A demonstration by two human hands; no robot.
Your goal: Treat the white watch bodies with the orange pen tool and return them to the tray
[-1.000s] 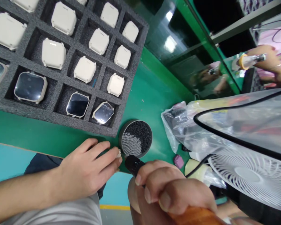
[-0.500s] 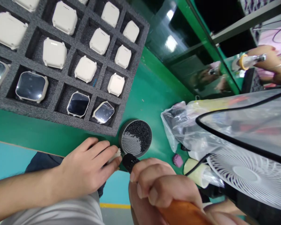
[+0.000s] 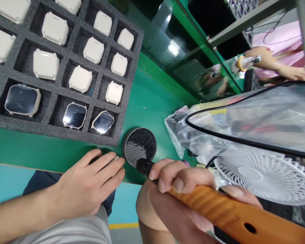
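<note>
My right hand (image 3: 173, 173) is wrapped round an orange electric screwdriver (image 3: 234, 211), its black nose at the near rim of a round dish (image 3: 123, 147). Small black pieces, seemingly screws, lie over part of the dish's dimpled grey bottom. My left hand (image 3: 94, 179) rests palm down at the bench's front edge, fingers bent over a small whitish watch case (image 3: 115, 159), of which only a sliver shows. Just beyond, a dark foam tray (image 3: 53, 131) holds several watch cases, most with white backs up, the nearest row showing dark glass like this watch (image 3: 75, 115).
Right of the dish lies a clear plastic bag (image 3: 244, 125) with a black cable (image 3: 226, 137) across it. A white fan (image 3: 254, 173) stands nearer me. Behind, a green-edged glassy panel (image 3: 173, 47) borders the bench (image 3: 144, 98); another person's hand (image 3: 293, 72) shows beyond.
The screwdriver's nose has lifted off the watch case in my left hand and moved up toward the dish. More of its orange body shows. The whole view has shifted slightly.
</note>
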